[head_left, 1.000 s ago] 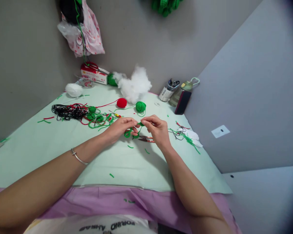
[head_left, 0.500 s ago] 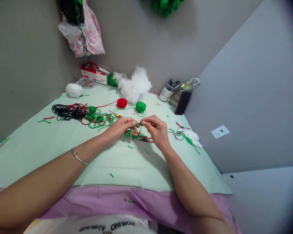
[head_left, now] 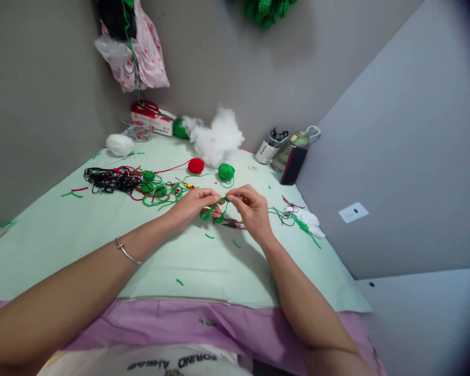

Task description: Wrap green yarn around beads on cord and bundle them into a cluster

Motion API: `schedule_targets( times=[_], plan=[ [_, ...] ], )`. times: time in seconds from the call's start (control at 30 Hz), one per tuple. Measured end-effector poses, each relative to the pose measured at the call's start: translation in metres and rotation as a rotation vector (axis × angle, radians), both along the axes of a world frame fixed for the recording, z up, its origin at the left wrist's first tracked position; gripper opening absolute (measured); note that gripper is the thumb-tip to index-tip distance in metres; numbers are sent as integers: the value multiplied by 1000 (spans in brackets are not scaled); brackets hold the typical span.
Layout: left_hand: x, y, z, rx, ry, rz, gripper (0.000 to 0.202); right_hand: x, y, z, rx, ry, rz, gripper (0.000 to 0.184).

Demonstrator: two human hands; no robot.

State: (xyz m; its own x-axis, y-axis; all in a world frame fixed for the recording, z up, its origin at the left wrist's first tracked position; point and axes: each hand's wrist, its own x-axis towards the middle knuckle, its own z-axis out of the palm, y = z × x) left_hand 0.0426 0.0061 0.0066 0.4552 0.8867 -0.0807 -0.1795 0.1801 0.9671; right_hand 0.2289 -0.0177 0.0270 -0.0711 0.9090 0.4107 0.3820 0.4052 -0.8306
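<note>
Between both hands is a strip of green yarn work [head_left: 206, 214], curled at its lower end. My left hand [head_left: 194, 206] is closed on it, thumb and forefinger pinching near the top. My right hand [head_left: 252, 208] pinches the same green yarn at its upper right end, fingertips almost meeting the left ones. A thin green strand hangs down between the hands. Just under them, scissors [head_left: 234, 224] lie on the table, partly hidden by the right hand. Whether a hook or needle is in the right fingers I cannot tell.
Black yarn [head_left: 112, 180] and tangled green and red pieces lie left. A red ball [head_left: 196, 166], a green ball [head_left: 226, 172] and white stuffing [head_left: 216, 137] sit behind the hands. A phone [head_left: 293, 165] leans against a bottle at back right. Yarn scraps [head_left: 303, 224] lie right.
</note>
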Motion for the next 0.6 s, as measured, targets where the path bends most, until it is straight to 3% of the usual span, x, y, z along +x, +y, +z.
schedule_targets(
  times=[0.13, 0.3, 0.6],
  plan=[
    [0, 1, -1, -26, -43, 5, 33, -2, 0, 0, -19, 38, 13, 13],
    [0, -1, 2, -97, -174, -67, 28, -8, -1, -2, -164, 175, 38, 17],
    [-1, -1, 7, -106, -130, -89, 27, -4, 1, 0, -100, 188, 40, 16]
  ],
)
